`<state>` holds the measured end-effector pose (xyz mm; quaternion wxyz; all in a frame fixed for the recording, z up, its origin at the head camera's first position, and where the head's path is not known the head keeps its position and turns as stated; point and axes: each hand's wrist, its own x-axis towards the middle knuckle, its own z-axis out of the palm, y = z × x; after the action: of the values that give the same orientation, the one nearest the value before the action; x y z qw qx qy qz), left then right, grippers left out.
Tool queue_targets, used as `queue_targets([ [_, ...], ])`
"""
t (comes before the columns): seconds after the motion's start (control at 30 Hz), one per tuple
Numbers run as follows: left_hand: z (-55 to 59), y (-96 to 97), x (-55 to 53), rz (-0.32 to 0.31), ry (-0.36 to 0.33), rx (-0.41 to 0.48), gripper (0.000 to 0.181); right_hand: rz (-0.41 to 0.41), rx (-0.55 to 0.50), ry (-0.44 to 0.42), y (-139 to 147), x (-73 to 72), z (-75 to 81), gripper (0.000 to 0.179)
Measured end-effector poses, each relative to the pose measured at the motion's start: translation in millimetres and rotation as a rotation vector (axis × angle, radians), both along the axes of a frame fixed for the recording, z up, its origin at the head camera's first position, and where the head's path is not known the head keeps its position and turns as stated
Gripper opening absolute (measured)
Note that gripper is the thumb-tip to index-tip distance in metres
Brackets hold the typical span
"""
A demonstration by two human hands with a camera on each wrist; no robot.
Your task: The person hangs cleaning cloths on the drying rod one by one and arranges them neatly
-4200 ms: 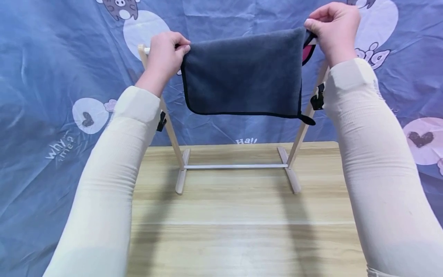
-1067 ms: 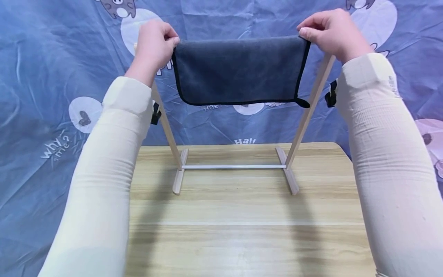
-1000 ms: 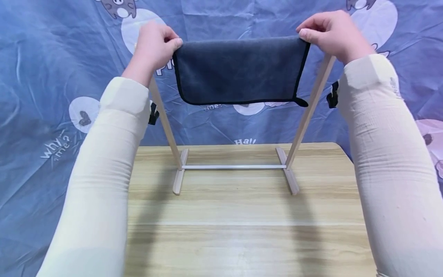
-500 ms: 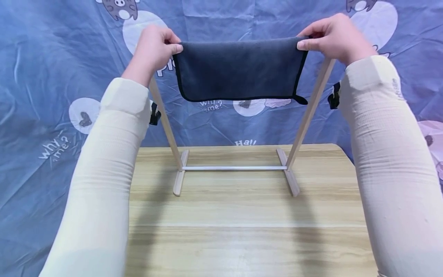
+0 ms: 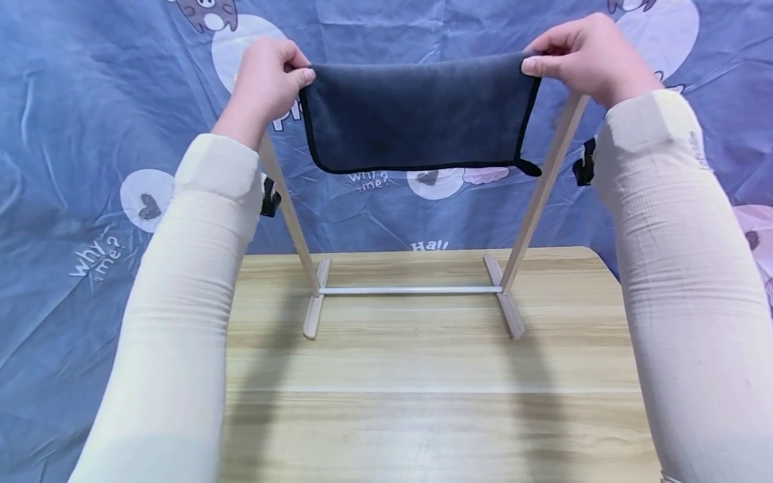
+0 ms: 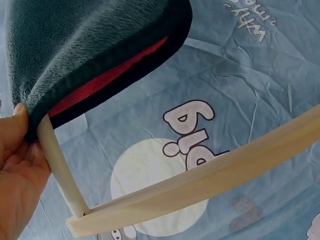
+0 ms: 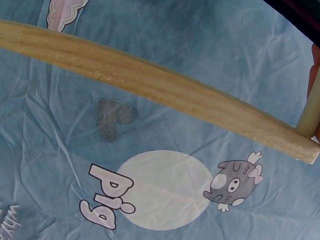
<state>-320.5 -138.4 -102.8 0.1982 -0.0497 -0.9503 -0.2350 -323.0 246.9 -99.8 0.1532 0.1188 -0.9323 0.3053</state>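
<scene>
A dark grey towel (image 5: 417, 117) with black edging hangs folded over the top bar of a wooden rack. My left hand (image 5: 266, 84) pinches its upper left corner between thumb and fingers. At the upper right corner my right hand (image 5: 594, 60) pinches it the same way. In the left wrist view the towel (image 6: 90, 50) drapes over the round bar (image 6: 62, 167), and its red inner side shows between the two layers. A small black loop (image 5: 528, 167) sticks out at the lower right corner. In the right wrist view only a sliver of fingers (image 7: 314, 75) shows.
The rack's slanted wooden posts (image 5: 543, 194) stand on feet (image 5: 314, 308) joined by a white lower rod (image 5: 410, 290). Under it is a light wood table (image 5: 423, 362). A blue curtain (image 5: 72, 168) with pig prints hangs close behind.
The towel's right end, earlier raised and askew, now lies nearly level along the bar. Its front lower edge has risen, and over the last half second both hands have lifted slightly.
</scene>
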Motion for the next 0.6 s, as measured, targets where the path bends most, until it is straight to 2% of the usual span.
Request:
queue_targets([
  [0.3, 1.4, -4.3, 1.6, -0.033, -0.025, -0.002, 0.032, 0.009, -0.015, -0.023, -0.4, -0.3, 1.8, 0.030],
  [0.6, 0.3, -4.4, 0.9, -0.075, -0.043, -0.106, 0.032, 0.009, 0.052, -0.036, -0.5, -2.4, 0.0, 0.032],
])
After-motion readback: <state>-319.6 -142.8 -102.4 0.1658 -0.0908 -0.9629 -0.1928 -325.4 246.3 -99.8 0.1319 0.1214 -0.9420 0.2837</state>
